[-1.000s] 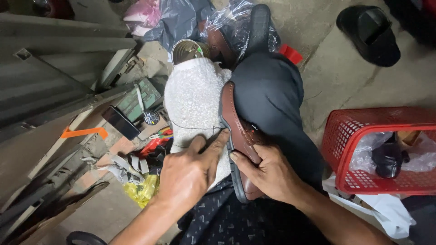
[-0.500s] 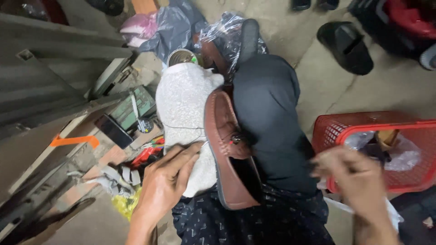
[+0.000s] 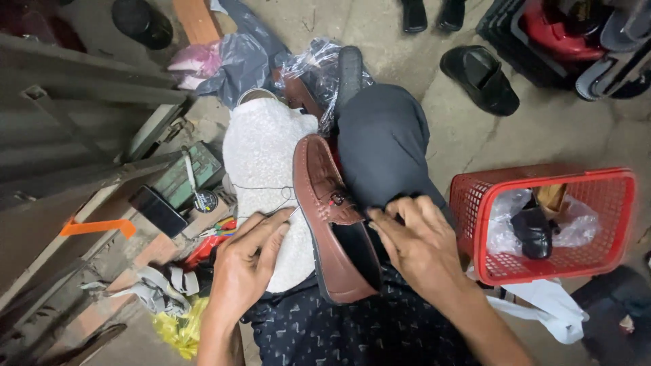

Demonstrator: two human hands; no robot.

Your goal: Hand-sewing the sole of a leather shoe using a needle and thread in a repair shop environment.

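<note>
Two bare hands at a brown loafer point(image 3: 336, 224) lying on the person's lap.

Nearest, the left hand point(image 3: 247, 261) lies on the white fleecy cloth point(image 3: 264, 169) just beside the shoe's outer edge, its fingers point(image 3: 271, 230) held loosely together and curled, pinching a thin thread point(image 3: 261, 188) that runs across the cloth. The right hand point(image 3: 417, 244) rests on the dark trouser leg point(image 3: 383, 142) at the shoe's inner edge, fingers spread, fingertips touching the rim of the opening; half a second ago this hand was lifted away, over the red basket point(image 3: 542, 224). The loafer lies between the two hands, toe pointing away. Farther off, a black shoe point(image 3: 481, 78) sits on the concrete floor point(image 3: 556, 129).
</note>
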